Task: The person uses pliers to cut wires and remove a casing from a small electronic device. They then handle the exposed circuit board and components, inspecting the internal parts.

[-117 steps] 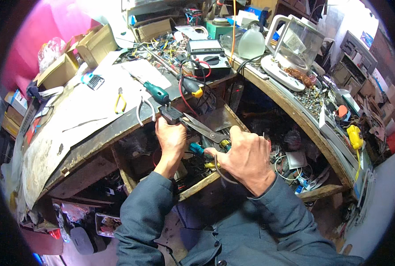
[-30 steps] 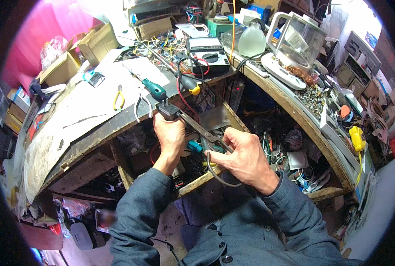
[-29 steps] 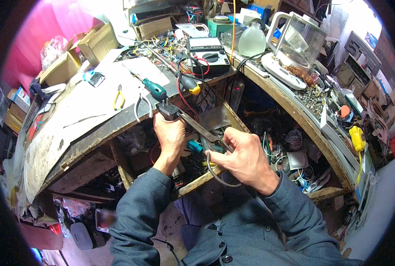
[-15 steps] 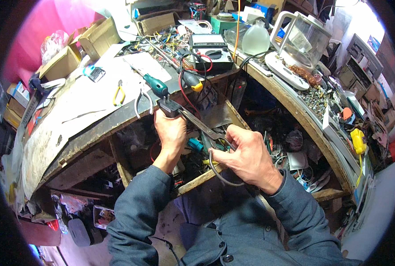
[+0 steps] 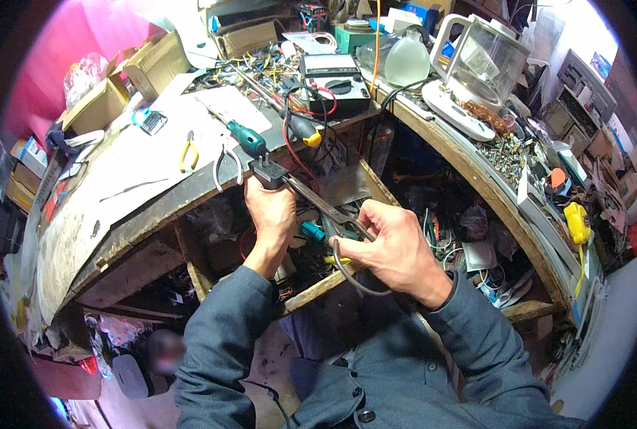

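The cluttered workbench (image 5: pixel 162 207) curves around a wooden drawer (image 5: pixel 322 289), spreading behind it and to both sides, so most tools lie within an arm's length of the person. The drawer itself sits under the hands, full of loose parts. Behind it and to the right is a glass jug (image 5: pixel 491 68); directly behind it rests a multimeter (image 5: pixel 340 91), its leads looped forward near the bench edge, probably to keep them handy. Dark scissors (image 5: pixel 320 203) slant above the drawer, blades almost together. The right hand (image 5: pixel 400 250), over the drawer's right part, is closed around their handles, one loop hanging below it, a grip that seems meant for steering the tips. The left hand (image 5: pixel 272 214), above the drawer's left part, is wrapped round a black plug block, apparently to brace it against the blades. Beyond the drawer's far left corner a green-handled screwdriver (image 5: pixel 247 139) and white-handled pliers (image 5: pixel 239 167) lie near the edge, perhaps for quick reach. Smallest is the black plug block (image 5: pixel 270 174), above the drawer's far left corner, pins upward; the scissor tips meet its right end, though whether they enter a seam I cannot tell.
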Available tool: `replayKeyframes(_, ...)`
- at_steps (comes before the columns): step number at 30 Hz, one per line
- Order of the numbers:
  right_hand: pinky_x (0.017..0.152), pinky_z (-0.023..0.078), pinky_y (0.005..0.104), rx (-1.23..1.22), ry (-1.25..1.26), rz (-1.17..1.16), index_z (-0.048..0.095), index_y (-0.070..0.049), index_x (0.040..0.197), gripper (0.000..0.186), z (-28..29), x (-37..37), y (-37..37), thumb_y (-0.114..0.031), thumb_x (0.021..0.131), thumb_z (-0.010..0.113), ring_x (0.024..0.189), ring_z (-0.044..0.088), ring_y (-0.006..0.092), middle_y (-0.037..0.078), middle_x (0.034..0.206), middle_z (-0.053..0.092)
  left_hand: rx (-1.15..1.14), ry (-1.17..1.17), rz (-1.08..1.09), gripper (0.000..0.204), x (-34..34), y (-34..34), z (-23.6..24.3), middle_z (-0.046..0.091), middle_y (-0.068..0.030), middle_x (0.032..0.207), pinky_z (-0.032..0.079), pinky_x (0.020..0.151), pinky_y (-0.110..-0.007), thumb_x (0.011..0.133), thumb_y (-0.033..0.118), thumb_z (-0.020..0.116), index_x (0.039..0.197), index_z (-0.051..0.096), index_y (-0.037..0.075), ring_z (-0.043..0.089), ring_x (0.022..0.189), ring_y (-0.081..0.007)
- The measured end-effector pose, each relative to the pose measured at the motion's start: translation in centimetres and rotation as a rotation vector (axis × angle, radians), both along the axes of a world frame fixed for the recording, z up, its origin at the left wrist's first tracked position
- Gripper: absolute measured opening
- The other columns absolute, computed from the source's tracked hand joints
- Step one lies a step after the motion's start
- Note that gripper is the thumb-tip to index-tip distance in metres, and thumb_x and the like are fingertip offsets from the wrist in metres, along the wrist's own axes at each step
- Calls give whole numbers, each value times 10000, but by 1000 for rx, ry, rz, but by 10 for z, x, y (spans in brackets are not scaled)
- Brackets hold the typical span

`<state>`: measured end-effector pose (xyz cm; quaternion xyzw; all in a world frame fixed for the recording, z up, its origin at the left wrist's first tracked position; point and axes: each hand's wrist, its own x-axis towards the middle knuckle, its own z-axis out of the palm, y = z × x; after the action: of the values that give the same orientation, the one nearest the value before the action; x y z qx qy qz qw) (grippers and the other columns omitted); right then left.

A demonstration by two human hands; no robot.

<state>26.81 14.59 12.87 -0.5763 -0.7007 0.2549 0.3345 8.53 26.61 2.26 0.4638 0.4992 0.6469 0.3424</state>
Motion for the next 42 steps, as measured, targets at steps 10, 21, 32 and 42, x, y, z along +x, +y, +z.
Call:
replayKeyframes(10,622,530,525,183,-250,-13,550,-26,911,370,4,-10,-11,-304,831,779,705,681,454,248,698,654,-59,-72,28,185,6,-12,18,655,-1,837,510,606,-281,848,3,724,971,597,59,611,689,-109)
replayKeyframes(21,603,530,536,158,-348,45,532,-30,881,389,19,-4,-3,-342,846,760,671,669,459,245,666,635,-10,5,35,133,2,-5,6,661,22,863,517,667,-278,872,-20,703,941,626,64,612,743,-92)
replayKeyframes(32,505,445,406,102,-151,47,549,-4,783,372,14,-1,2,-272,801,806,510,558,307,168,593,536,79,1,30,101,4,-8,6,668,-16,815,531,670,-320,834,-28,694,880,629,34,625,731,-123)
replayKeyframes(42,510,407,339,-13,-45,14,552,-2,763,392,12,0,4,-266,786,840,558,492,157,95,599,511,60,7,-3,93,1,-5,3,662,-19,801,522,674,-318,824,-35,692,855,631,27,621,735,-133)
